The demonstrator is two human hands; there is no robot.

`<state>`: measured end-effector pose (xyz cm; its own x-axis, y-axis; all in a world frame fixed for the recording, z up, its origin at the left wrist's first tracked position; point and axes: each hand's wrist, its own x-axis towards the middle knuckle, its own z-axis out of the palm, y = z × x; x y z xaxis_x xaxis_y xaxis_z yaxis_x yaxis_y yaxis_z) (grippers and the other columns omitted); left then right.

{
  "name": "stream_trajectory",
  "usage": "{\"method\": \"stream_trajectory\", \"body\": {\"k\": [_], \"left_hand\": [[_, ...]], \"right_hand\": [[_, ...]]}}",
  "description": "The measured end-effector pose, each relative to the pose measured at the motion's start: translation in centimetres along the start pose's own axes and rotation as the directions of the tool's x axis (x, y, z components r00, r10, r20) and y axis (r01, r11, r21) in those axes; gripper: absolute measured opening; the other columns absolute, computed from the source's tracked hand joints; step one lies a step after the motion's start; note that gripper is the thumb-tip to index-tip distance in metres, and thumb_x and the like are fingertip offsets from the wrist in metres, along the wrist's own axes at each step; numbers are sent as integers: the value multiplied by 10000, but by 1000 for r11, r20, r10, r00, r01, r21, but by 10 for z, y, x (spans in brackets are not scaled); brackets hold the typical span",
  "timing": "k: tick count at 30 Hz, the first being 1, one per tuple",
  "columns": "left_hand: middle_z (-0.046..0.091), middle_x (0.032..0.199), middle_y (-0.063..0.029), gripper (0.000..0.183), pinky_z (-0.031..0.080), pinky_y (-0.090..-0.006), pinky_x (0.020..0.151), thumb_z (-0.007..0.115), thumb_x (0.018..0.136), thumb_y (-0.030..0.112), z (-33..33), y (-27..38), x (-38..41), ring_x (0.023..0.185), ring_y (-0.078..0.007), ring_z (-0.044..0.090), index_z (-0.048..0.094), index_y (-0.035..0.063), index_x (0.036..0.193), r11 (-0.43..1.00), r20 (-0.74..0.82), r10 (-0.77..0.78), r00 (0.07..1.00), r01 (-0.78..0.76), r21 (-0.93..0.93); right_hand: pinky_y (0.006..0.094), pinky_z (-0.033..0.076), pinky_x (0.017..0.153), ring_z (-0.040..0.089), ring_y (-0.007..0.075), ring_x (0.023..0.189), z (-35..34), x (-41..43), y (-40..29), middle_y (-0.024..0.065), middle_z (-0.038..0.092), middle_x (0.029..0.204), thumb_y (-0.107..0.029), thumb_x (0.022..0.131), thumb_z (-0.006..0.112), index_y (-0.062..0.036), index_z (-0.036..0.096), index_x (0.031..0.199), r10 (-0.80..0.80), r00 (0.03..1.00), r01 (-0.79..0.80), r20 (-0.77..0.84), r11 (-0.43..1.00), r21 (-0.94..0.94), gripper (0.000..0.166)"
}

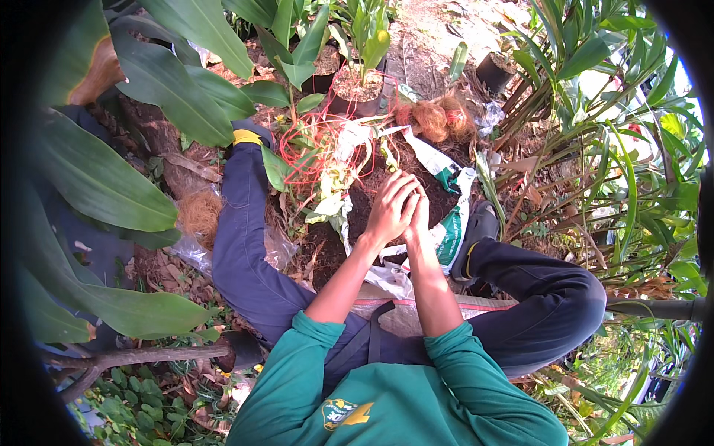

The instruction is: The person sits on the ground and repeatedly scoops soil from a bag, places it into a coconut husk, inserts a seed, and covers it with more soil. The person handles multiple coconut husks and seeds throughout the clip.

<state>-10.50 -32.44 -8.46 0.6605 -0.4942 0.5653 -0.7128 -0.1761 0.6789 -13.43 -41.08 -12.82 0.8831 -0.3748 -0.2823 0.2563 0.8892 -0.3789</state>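
My left hand [389,207] and my right hand [417,216] press together, fingers curved, above an opened plastic bag [454,234] of dark soil [362,203]. A small yellow-green plant [389,156] sticks out past my fingertips. Its lower end is hidden inside my cupped hands, so whatever surrounds its roots cannot be seen. Left of my hands, a tangle of red plastic string [295,139] lies among pale, leafy plants [332,195]. Beyond the bag sit several balls wrapped in brown coconut fibre [430,120], some with red string on them.
Potted plants [357,97] stand beyond the string. Loose coconut fibre [199,214] and clear plastic [192,251] lie outside my left leg. Large broad leaves [111,173] hang in from the left. Dense long-stemmed plants [585,139] crowd the right. A woven sack [385,304] lies beneath my forearms.
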Motion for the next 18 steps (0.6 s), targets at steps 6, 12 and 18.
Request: {"method": "stream_trajectory", "body": {"k": [6,12,18], "left_hand": [[582,1218,-162,262,343,-465,1078,523,922,116,19,-2,-9,1224,-359,474,603,-7,1139,999,6,18,1000,-18,-50],[495,1310,-188,413,304,-416,1075,368,1011,287,-1,7,-3,1270,-297,426,504,-11,1262,879,-291,-398,870,271,-393],[458,1371,-84,581,323,-356,1058,360,984,511,19,-33,-19,1245,-200,436,455,63,1341,-87,288,-759,583,348,-934]], "right_hand": [[329,493,896,603,189,1002,-41,8,-4,79,625,1100,-297,972,458,-83,589,1134,135,991,-134,7,982,133,299],[375,500,892,620,225,983,41,-17,-22,88,652,1042,-287,944,526,-110,608,1089,178,984,-178,9,975,133,243],[360,492,919,605,227,1039,36,-13,-1,75,621,1137,-194,947,527,-98,571,1173,43,999,-43,-4,994,-99,250]]}}
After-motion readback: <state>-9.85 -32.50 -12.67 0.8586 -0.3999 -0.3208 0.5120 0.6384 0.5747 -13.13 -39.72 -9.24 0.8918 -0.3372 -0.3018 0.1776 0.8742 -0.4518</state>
